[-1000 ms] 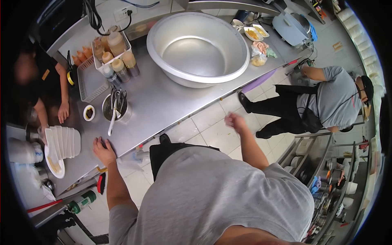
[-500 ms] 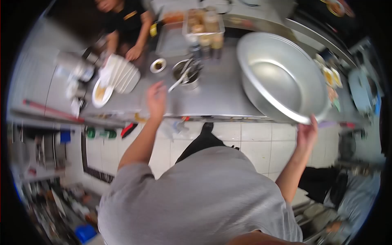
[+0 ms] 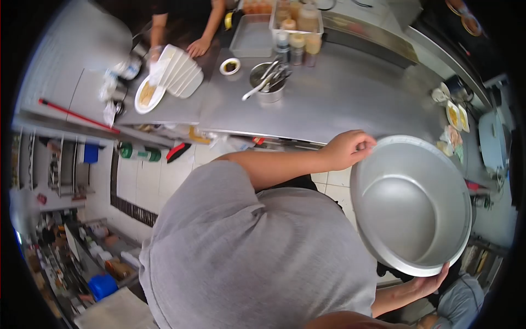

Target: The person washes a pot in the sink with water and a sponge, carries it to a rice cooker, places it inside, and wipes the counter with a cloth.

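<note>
A large round aluminum basin [image 3: 405, 205] is off the counter, held in front of the counter edge to the right of my body, its open mouth facing up. My right hand [image 3: 430, 282] grips its near rim, with the fingers partly hidden beneath. My left hand [image 3: 348, 151] reaches across my body with curled fingers against the upper left of the rim; how firmly it grips cannot be made out. On the counter, a metal pot with several ladles and spoons [image 3: 268, 85] stands beyond my left forearm.
The steel counter [image 3: 329, 98] runs across the front. A small sauce bowl [image 3: 230, 66], a stack of white oval plates [image 3: 189, 82] and a crate of bottles [image 3: 298, 22] stand on it. Another person's hand [image 3: 198, 47] rests behind the plates. A person in grey-blue [image 3: 460, 301] is at the lower right.
The basin has come off the counter toward me, to the lower right, with my right hand on its rim. My left hand has swung right from near the pot to the basin's rim.
</note>
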